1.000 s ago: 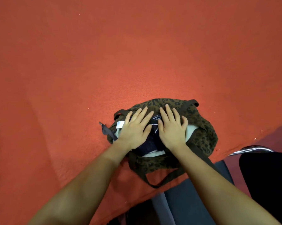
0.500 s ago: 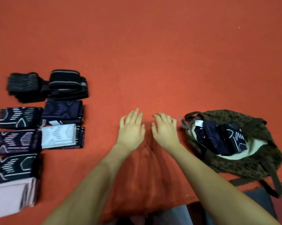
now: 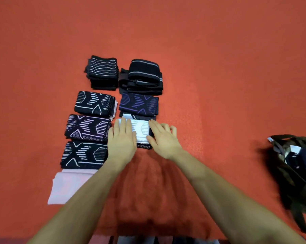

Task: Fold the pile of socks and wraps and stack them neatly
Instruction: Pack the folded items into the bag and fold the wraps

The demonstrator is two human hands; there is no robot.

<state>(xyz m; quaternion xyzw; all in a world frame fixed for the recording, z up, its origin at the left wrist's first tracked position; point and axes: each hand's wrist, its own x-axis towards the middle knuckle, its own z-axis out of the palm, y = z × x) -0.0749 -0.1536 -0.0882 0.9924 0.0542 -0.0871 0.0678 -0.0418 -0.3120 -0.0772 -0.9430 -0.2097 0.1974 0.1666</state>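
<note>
My left hand (image 3: pixel 121 141) and right hand (image 3: pixel 163 138) lie flat, grip slack, on the white folded sock (image 3: pixel 140 129) topping a stack mid-table. I judge I'm squaring stacks; next, more socks from the bag (image 3: pixel 296 173) at the right edge.

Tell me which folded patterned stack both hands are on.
The white-topped folded stack, between left hand and right hand; the other patterned stacks are dark-topped.

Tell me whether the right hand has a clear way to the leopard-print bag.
Probably yes: only bare orange cloth lies between the right hand and the leopard-print bag, though it rests on the white sock.
</note>
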